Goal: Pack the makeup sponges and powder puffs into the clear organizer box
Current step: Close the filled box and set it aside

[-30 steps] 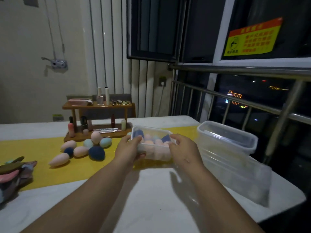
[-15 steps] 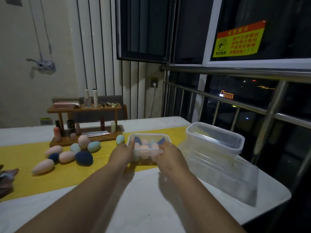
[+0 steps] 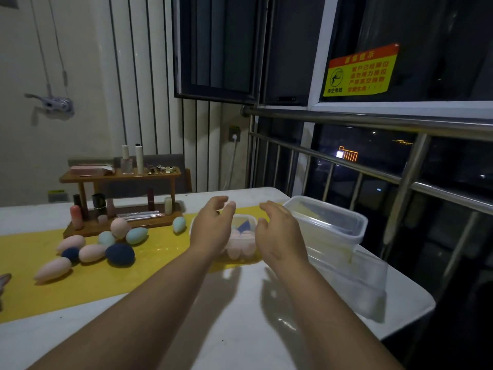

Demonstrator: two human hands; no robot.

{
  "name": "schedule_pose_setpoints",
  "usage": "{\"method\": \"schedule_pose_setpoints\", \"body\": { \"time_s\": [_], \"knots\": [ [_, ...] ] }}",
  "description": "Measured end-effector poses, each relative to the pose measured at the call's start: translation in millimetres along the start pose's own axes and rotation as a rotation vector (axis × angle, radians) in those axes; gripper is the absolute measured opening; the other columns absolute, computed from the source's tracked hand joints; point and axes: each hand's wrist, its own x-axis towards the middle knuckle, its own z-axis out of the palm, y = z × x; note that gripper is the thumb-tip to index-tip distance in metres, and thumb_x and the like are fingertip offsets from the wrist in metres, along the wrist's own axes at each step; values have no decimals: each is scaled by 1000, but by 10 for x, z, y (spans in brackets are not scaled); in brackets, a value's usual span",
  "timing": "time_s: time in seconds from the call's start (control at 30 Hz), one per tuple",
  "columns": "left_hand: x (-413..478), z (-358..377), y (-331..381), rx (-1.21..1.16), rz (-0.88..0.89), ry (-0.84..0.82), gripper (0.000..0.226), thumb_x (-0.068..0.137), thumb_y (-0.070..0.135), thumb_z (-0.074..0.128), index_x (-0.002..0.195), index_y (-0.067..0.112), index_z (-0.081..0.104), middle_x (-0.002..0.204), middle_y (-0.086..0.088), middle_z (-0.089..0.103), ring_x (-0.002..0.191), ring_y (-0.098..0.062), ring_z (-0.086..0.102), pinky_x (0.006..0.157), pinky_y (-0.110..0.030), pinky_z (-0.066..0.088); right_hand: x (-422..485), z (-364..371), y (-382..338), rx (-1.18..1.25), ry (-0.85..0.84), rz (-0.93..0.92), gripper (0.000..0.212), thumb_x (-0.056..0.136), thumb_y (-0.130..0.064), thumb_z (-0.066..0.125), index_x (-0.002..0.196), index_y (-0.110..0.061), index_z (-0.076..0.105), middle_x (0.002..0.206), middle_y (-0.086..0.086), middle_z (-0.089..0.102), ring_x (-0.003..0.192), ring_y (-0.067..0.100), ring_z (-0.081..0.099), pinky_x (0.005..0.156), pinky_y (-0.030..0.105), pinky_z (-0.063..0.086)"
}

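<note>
A small clear organizer box [image 3: 241, 253] sits on the yellow runner [image 3: 80, 279], holding pink and dark blue sponges. My left hand [image 3: 212, 228] hovers over its left side with relaxed fingers, holding nothing. My right hand [image 3: 278, 232] hovers over its right side, also relaxed and empty. Several loose sponges lie to the left: a dark blue one [image 3: 119, 254], a long pink one [image 3: 52, 268], a teal one [image 3: 136, 235] and another teal one [image 3: 179, 224] near the box.
A larger clear box [image 3: 326, 225] stacked on another stands right of my hands, near the table's right edge. A wooden rack [image 3: 120, 198] with cosmetics stands at the back left. A metal railing [image 3: 373, 172] runs behind the table.
Both hands have let go of the small box and lifted off its sides. The box now rests on the runner, a bit farther from me.
</note>
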Motion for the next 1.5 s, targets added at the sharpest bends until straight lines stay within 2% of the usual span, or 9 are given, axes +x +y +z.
{"method": "schedule_pose_setpoints", "body": {
  "time_s": [0.37, 0.5, 0.6, 0.8, 1.0, 1.07, 1.17, 1.4, 1.5],
  "knots": [
    [-155, 585, 352, -172, 5, -252, 35, 101, 32, 49, 135, 25, 55, 136, 0, 55, 111, -10, 48, 92, -24, 34, 123, -633, 332, -202, 147, 147, 43, 94, -14, 45, 135, -12, 58, 140, 8, 55, 127, 29, 50, 109, 36, 34],
    [-268, 797, 426, -226, -41, -365, 38, 102, 36, 47, 139, 32, 51, 131, 7, 53, 115, -13, 50, 95, -30, 42, 61, -795, 551, -478, 138, 337, 44, 92, -33, 40, 128, -22, 62, 136, 2, 56, 132, 30, 42, 116, 52, 22],
    [-328, 873, 447, -326, -92, -380, 34, 101, 35, 48, 134, 32, 54, 126, 5, 60, 108, -12, 59, 94, -34, 50, 29, -810, 638, -357, 151, 391, 44, 95, -39, 39, 129, -21, 61, 135, 4, 55, 135, 30, 35, 109, 56, 32],
    [-298, 646, 384, -308, -97, -222, 30, 101, 30, 47, 130, 27, 53, 112, 0, 62, 96, -13, 57, 87, -33, 50, 82, -600, 571, -222, 173, 239, 43, 96, -29, 42, 123, -6, 66, 138, 11, 55, 136, 35, 37, 115, 42, 32],
    [-189, 132, 286, -281, -167, -118, 44, 100, 30, 48, 143, 21, 46, 139, -2, 54, 125, -23, 51, 109, -46, 41, 94, -333, 209, -137, 141, 52, 39, 97, -23, 50, 128, -4, 64, 136, 12, 59, 134, 25, 41, 122, 37, 17],
    [-167, -49, 244, -288, -166, -79, 25, 99, 24, 48, 119, 24, 64, 122, 0, 64, 112, -21, 58, 105, -46, 45, 104, -197, 93, -100, 127, 9, 38, 96, -23, 51, 127, -5, 65, 135, 11, 60, 133, 24, 43, 121, 38, 20],
    [-180, -375, 181, -279, -162, -17, 30, 100, 18, 46, 78, 35, 57, 89, 9, 60, 86, -11, 56, 91, -40, 49, 95, 40, -117, -48, 96, -40, 39, 96, -24, 51, 127, -6, 65, 136, 11, 60, 134, 23, 42, 120, 38, 21],
    [-250, -1047, -105, -290, -151, 212, 13, 96, 22, 50, 104, 23, 61, 102, 4, 61, 94, -12, 55, 73, -30, 44, -14, 523, -523, 133, 0, -97, 38, 90, -26, 56, 123, -12, 69, 137, 6, 59, 133, 23, 43, 117, 38, 29],
    [-293, -1424, -273, -284, -193, 285, 16, 94, 29, 54, 104, 21, 64, 116, -4, 61, 102, -20, 58, 81, -36, 50, -137, 723, -753, 213, -39, -169, 32, 87, -24, 61, 115, -13, 73, 129, 3, 64, 127, 22, 49, 113, 36, 35]
  ]
}}
